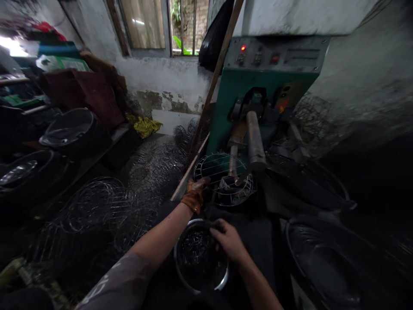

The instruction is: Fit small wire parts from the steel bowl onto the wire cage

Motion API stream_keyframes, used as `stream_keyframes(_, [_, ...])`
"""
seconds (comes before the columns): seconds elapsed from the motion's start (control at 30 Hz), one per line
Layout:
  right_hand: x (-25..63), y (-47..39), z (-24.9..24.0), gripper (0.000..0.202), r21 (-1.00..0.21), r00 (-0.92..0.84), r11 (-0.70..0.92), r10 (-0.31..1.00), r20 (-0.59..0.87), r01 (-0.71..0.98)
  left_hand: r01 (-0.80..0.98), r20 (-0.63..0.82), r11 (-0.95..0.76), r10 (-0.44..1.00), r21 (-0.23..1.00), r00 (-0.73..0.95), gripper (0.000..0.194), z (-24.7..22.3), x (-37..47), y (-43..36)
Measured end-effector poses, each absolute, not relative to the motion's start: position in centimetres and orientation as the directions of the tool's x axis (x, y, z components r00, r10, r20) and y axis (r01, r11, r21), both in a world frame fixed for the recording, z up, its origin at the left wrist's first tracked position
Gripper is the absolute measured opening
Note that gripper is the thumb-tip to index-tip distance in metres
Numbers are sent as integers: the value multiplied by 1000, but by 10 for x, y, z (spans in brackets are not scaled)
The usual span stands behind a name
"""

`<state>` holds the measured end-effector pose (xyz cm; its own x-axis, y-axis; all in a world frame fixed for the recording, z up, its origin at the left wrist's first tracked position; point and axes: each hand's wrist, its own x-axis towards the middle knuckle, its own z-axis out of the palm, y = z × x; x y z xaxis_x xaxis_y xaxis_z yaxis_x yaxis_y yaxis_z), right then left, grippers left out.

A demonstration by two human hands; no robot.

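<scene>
Beneath the green welding machine [258,86], a round wire grille [222,178] is pinched at its rim by the gloved left hand [194,193]; the right hand's [229,239] fingers are curled into a metal bowl [200,258] of wire pieces.

Right hand's fingers [217,227] (inside the bowl [180,269]) hidden, contents blurred

A whitewashed wall [161,79], stained and peeling along its foot, runs across the back. A barred window [163,23] sits in it, showing daylight, green leaves and brick outside. A wooden pole [216,73] leans up past a black bag [214,36]. At left, cluttered shelves [29,90] hold dark basins, and a yellow cloth [145,125] lies at the wall's foot. The room is dim.
</scene>
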<state>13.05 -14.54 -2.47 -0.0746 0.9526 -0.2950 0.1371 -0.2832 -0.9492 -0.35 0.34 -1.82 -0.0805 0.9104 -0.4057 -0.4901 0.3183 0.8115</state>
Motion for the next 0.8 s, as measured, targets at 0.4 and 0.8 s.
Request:
stream_keyframes(0.4, [145,-87,-17,59,-975,548,-118,836,5,189,-524,-445,342,892,780,-79,64,-7,34,-1])
stream_keyframes(0.8, [153,-85,-15,57,-968,565,-121,825,25,219,-608,-454,314,887,729,-87,70,10,42,-8])
